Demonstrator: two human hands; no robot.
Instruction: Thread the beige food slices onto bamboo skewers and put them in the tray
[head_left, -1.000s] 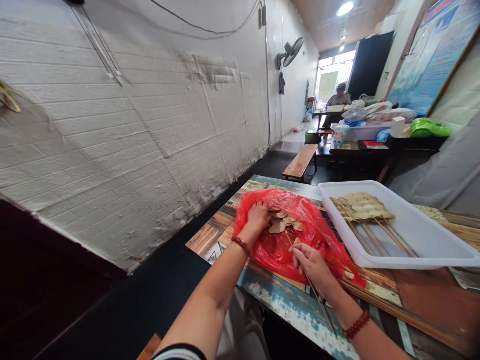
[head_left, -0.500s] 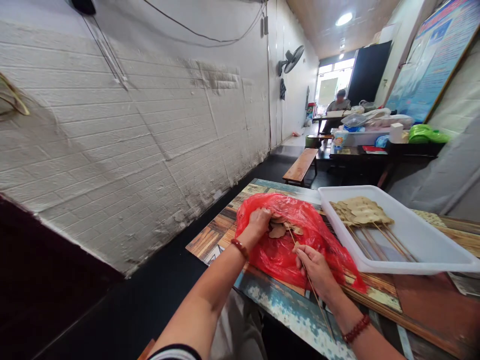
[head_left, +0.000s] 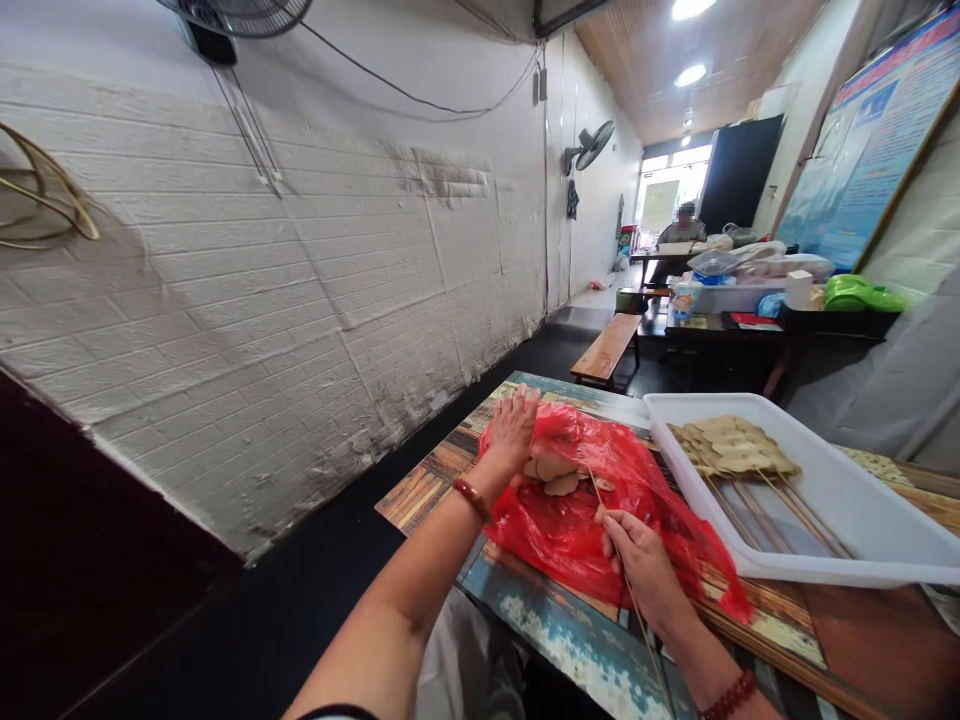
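My left hand [head_left: 514,428] lies with outstretched fingers on the far left edge of a crumpled red plastic bag [head_left: 559,555]. Flat beige food slices [head_left: 553,470] show in the bag's opening, just right of that hand. Pinched in my right hand [head_left: 639,560] is a thin wooden skewer [head_left: 648,645], its upper end pointing at the slices. A small beige bit shows at my right fingertips; I cannot tell whether it is on the skewer. To the right, a white plastic tray [head_left: 885,520] holds a pile of skewered slices [head_left: 739,445], sticks toward me.
A bundle of wooden skewers [head_left: 765,640] lies on the patterned table [head_left: 427,480], partly under the bag and tray. Beyond stand a wooden bench [head_left: 609,347] and a dark table [head_left: 727,335] with bags and containers. A person [head_left: 682,232] sits far back. A white wall [head_left: 300,290] runs along the left.
My left hand has come up from the slices, its fingers now stretched out over the bag's edge. My right hand keeps hold of the skewer. The view has tilted slightly upward.
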